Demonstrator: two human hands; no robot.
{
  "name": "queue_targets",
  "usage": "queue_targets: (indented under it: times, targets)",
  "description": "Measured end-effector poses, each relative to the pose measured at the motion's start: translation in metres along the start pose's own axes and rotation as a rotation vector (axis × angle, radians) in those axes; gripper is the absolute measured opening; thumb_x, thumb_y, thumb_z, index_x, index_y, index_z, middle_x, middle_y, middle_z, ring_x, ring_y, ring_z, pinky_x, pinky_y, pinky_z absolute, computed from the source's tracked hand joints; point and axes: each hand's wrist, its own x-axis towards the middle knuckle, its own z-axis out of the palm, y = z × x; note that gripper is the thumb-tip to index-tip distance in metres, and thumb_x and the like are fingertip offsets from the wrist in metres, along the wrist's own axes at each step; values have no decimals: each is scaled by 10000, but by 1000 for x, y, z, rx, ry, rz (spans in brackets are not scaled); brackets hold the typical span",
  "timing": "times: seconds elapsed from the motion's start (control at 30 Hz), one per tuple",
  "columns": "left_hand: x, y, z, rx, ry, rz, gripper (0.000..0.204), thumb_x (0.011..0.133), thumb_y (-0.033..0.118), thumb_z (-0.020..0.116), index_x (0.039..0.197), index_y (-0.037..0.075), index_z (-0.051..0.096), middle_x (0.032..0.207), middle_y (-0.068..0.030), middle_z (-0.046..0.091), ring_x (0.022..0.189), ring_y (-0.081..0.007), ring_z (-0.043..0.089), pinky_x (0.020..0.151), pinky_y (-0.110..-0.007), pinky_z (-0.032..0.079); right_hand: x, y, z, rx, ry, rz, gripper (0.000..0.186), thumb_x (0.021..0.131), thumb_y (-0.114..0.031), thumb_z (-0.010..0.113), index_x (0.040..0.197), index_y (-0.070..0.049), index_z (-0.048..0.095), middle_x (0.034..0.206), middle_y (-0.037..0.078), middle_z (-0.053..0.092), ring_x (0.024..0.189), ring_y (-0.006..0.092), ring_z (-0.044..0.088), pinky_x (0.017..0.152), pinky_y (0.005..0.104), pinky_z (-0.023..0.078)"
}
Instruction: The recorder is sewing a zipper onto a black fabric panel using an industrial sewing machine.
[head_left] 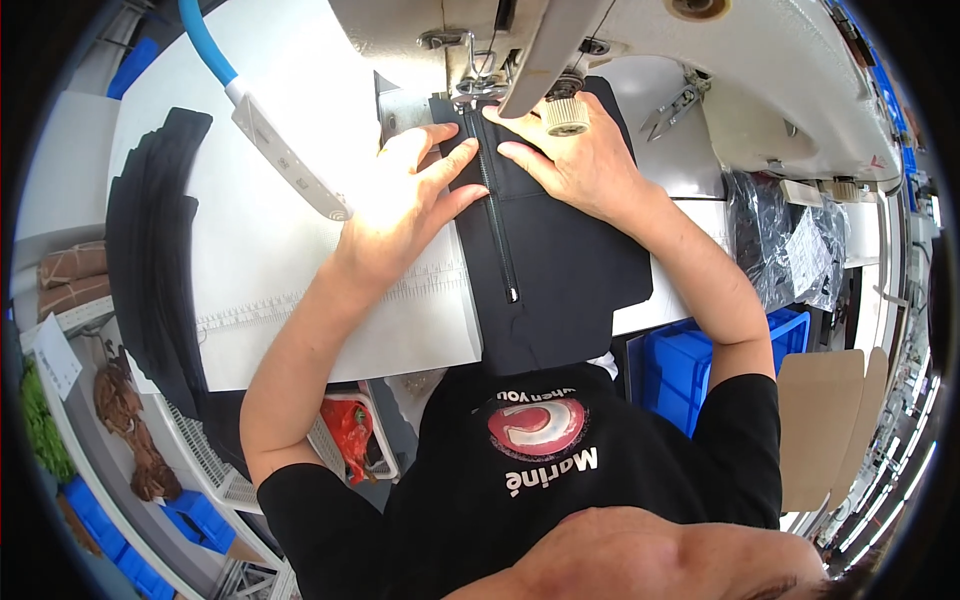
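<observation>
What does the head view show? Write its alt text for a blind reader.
A person's left hand and right hand rest on black fabric with a zipper at a sewing machine. More black pieces lie stacked at left.

Bright, glare left; edges bowed — dark

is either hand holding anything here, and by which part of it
Nothing appears gripped: the left hand and right hand lie spread on the black fabric, on either side of the zipper, along its upper part.
</observation>
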Motion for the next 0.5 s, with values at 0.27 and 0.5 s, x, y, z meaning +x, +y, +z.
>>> queue_targets:
  times: [0.27,0.5]
  targets:
    - [-2,0,2,-26,14,-15,494,694,244,825,1149,110,688,1165,-103,638,822,-196,600,703,-303,499,2,-2,-1,-32,-25,14,239,824,-267,685,1009,-116,696,1091,33,625,996,224,558,815,354,457]
    - [-1,-2,-1,28,-23,14,529,673,276,828,1156,115,686,1176,-106,635,831,-208,603,740,-303,501,-2,-1,-1,-48,-39,2,216,833,-258,677,997,-120,706,1070,35,627,989,218,553,819,343,448]
